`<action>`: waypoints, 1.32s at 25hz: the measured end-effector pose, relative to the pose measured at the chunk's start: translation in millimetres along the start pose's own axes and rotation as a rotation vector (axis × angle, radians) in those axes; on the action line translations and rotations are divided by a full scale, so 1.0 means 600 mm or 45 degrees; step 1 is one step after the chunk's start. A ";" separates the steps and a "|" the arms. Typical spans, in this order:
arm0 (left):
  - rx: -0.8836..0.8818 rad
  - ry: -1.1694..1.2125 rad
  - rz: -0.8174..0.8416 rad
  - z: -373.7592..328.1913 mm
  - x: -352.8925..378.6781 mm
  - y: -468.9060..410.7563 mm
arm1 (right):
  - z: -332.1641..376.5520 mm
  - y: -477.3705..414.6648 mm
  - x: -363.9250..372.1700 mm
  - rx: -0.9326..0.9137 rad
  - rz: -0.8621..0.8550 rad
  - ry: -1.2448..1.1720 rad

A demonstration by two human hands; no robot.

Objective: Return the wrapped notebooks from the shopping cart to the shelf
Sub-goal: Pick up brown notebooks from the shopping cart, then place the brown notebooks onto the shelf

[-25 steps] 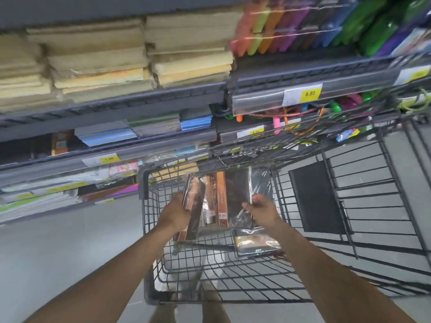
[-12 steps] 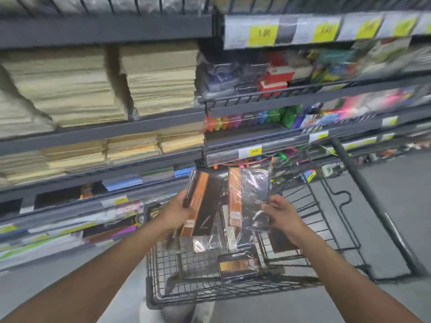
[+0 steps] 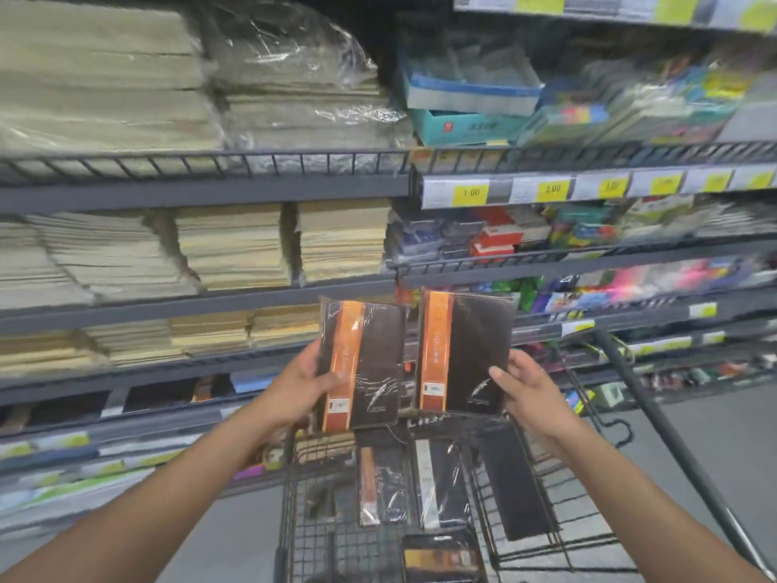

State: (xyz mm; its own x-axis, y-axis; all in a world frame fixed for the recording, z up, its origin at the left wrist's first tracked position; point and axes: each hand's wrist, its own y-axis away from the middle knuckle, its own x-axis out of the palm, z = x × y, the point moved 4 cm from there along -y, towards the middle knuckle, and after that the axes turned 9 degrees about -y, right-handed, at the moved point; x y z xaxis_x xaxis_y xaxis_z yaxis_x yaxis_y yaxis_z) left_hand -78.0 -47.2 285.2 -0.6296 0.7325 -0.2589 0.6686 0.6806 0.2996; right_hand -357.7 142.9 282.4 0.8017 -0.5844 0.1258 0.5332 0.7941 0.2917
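One head-worn camera looked forward and slightly down over the cart (image 3: 656, 414), facing the shelves (image 3: 202, 191) nearly square on. The left hand (image 3: 294, 393) and right hand (image 3: 534, 397), each gripping a notebook (image 3: 378, 363), sat near the lens at lower centre. The frame's right edge seemed blurred.

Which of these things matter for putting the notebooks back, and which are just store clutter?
Belongs to the job: left hand gripping one wrapped notebook; right hand gripping a second notebook; more notebooks lying in the shopping cart; shelf.
Just lying about: paper stacks, yellow price tags, blue boxes, red boxes.
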 end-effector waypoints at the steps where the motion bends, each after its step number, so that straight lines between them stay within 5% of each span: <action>1: -0.006 0.021 -0.013 -0.005 -0.013 0.012 | 0.011 -0.002 0.017 -0.021 0.023 0.005; 14: 0.070 0.198 -0.486 0.083 -0.268 0.277 | 0.028 0.050 0.352 -0.072 0.409 0.136; 33: -0.049 0.440 -1.168 0.333 -0.584 0.878 | -0.110 0.375 0.923 -0.009 0.774 0.112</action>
State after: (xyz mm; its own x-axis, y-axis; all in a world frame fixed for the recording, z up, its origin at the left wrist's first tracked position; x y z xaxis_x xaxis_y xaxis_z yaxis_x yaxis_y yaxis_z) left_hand 573.9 57.8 350.3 -0.9837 -0.1294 -0.1247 -0.1474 0.9779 0.1480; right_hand 224.0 9.1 355.0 0.9820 -0.0103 0.1884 -0.0253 0.9823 0.1856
